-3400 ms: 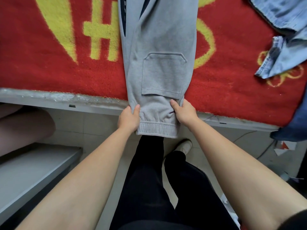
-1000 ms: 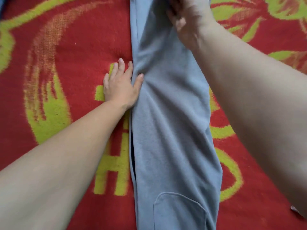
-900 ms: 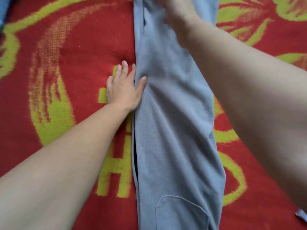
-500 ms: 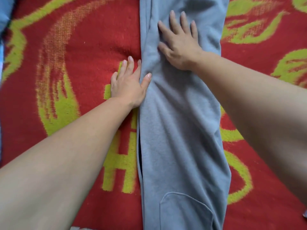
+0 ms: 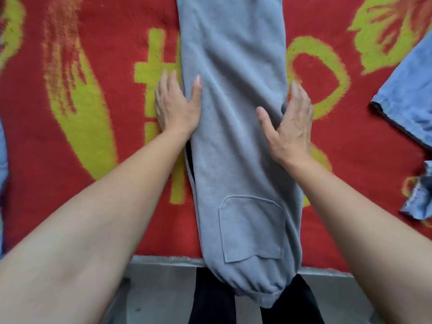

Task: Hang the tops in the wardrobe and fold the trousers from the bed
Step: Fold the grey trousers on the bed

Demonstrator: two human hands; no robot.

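Note:
Grey sweat trousers (image 5: 236, 141) lie folded lengthwise down the middle of the bed, legs stacked, a patch pocket near the cuffs. The elastic cuffs hang over the bed's near edge. My left hand (image 5: 176, 105) lies flat at the trousers' left edge, thumb on the grey cloth, fingers on the blanket. My right hand (image 5: 288, 126) rests flat along the right edge, its thumb on the cloth and straight fingers at the side seam. Neither hand grips the fabric.
A red blanket with yellow-green patterns (image 5: 81, 101) covers the bed. Light blue denim garments (image 5: 406, 97) lie at the right edge, with a crumpled piece (image 5: 420, 197) below them. A metal bed rail (image 5: 163, 259) runs along the near edge, and black trouser legs stand beneath.
My right hand has slid down from the upper part of the trousers to their right edge. The left hand stays at the left edge. The view has pulled back, showing the cuffs and bed rail.

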